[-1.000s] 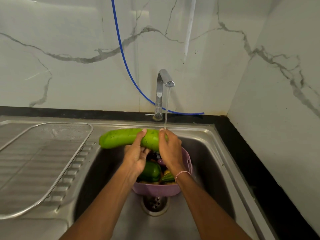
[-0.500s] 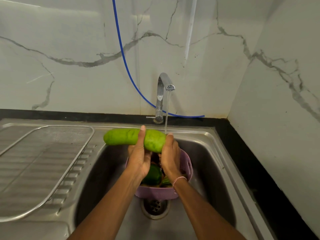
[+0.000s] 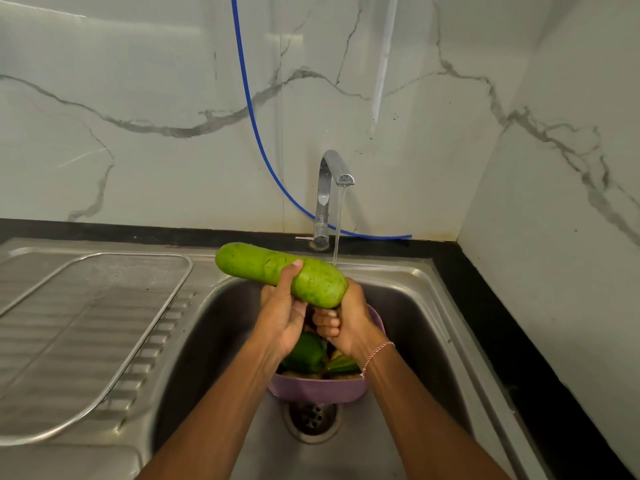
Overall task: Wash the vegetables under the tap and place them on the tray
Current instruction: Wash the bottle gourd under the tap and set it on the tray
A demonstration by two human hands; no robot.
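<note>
Gourd [image 3: 277, 270], long and pale green, is held over the sink [image 3: 433, 323], tilted so that its left end is higher and farther away. The left hand [image 3: 282, 322] grips it near the middle, with the thumb over the top and the other fingers curled beneath. The right hand [image 3: 351, 323] cups the rounded right end, its fingers [image 3: 327, 322] curled tight under it. A thin stream of water [image 3: 337, 226] falls from the tap [image 3: 330, 181] just beyond the right fingers. Whether it strikes the gourd's end or passes just behind it I cannot tell. Directly below both sets of fingers, a purple colander [image 3: 318, 391] in the basin holds a green pepper [image 3: 304, 353] and other vegetables, partly hidden by the wrists. The mesh tray [image 3: 104, 289] lies on the draining board, well to the left of the left fingers. A blue hose [image 3: 256, 133] hangs down the marble wall above and beyond them.
</note>
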